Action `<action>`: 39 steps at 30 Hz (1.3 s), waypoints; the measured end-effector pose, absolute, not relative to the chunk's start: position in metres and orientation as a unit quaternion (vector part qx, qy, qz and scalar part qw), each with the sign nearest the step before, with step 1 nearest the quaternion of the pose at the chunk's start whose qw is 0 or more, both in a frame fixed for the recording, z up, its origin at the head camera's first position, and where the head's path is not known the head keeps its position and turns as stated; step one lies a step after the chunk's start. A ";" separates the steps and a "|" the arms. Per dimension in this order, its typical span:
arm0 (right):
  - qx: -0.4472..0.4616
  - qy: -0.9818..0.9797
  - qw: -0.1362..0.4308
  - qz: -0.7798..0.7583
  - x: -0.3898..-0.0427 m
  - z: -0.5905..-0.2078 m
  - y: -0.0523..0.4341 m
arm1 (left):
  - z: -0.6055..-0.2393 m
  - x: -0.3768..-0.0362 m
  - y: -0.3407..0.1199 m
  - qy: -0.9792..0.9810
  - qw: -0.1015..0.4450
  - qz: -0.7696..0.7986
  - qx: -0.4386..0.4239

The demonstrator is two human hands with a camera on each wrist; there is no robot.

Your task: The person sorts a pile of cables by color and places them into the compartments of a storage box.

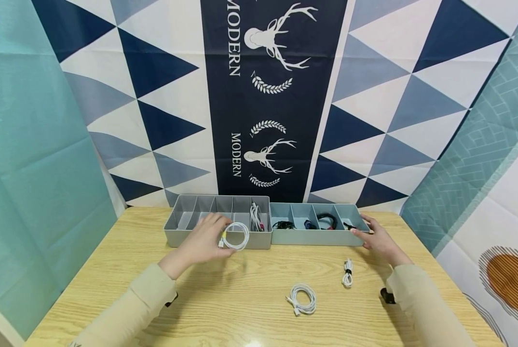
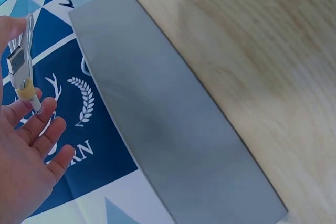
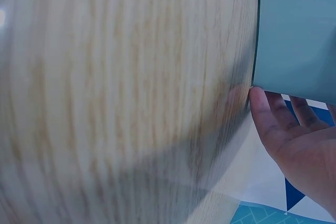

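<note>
A coiled white USB cable (image 1: 237,236) with a yellow tie is pinched by my left hand (image 1: 204,238), in front of the grey divided box (image 1: 217,239). Its metal plug (image 2: 17,60) shows in the left wrist view, while the other fingers spread loosely below. My right hand (image 1: 382,243) rests at the right end of the blue-grey divided box (image 1: 320,237), its thumb by the front corner. In the right wrist view its extended fingers (image 3: 260,103) lie along the end wall. Inside that box are a dark cable (image 1: 283,225) and a black looped cable (image 1: 328,219).
White cables (image 1: 256,217) lie in the grey box's rightmost compartment. On the wooden table (image 1: 241,308), a coiled white cable (image 1: 312,299) lies at front centre, and a bundled white cable (image 1: 347,273) with a black tie lies nearer my right hand. A patterned cloth (image 1: 272,106) hangs behind the boxes.
</note>
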State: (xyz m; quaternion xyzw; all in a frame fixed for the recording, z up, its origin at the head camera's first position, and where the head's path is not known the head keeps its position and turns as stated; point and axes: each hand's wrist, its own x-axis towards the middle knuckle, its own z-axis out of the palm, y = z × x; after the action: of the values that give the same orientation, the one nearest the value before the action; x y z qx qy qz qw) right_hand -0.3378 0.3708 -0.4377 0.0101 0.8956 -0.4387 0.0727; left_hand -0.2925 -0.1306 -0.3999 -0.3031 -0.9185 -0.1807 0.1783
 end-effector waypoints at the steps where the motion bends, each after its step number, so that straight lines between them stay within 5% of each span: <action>1: 0.011 0.896 0.073 -0.439 -0.338 -0.438 0.371 | -0.399 -0.293 -0.131 -0.919 0.179 -0.179 -0.302; 39: 0.004 0.901 0.087 -0.424 -0.345 -0.437 0.377 | -0.388 -0.341 -0.132 -0.944 0.151 -0.169 -0.239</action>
State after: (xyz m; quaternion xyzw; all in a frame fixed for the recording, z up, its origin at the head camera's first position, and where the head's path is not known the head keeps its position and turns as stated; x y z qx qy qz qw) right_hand -0.3451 0.3771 -0.4374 0.0044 0.9013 -0.4244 0.0873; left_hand -0.3411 -0.1321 -0.3883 -0.2388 -0.9442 -0.1691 0.1513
